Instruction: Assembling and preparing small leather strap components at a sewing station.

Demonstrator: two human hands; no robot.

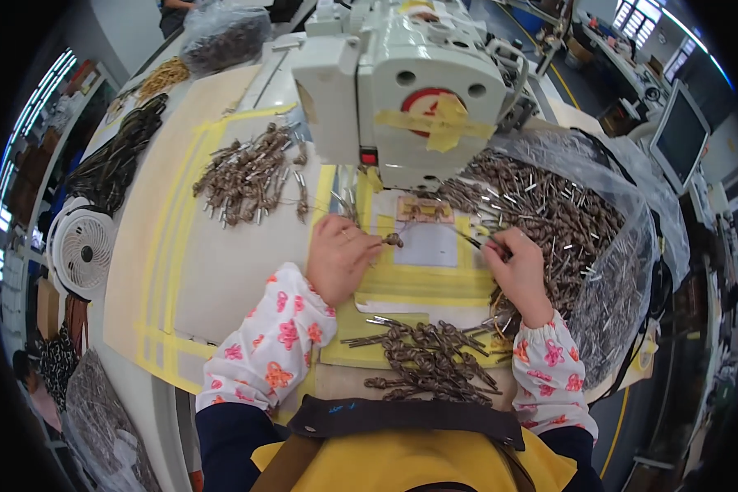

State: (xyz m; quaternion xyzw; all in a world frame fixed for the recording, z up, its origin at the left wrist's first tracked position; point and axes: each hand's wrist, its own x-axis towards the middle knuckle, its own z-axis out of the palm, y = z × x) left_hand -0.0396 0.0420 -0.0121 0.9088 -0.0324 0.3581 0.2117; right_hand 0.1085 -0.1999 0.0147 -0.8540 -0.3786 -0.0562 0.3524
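Observation:
My left hand (339,256) rests on the sewing table and pinches a small brown knotted cord piece (393,239) at its fingertips. My right hand (517,264) grips the other end, a thin cord with a metal tip (471,239), beside the open bag. Both hands sit just in front of the white sewing machine (410,82), below its needle area and a white plate (428,243). A pile of finished knotted cords (425,358) lies near my body between my forearms.
A clear plastic bag (623,246) full of metal-tipped cords sits at the right. Another heap of cords (250,174) lies at the left on the yellow-taped table (180,246). A white fan (82,248) stands at the far left, and a monitor (681,135) at the right.

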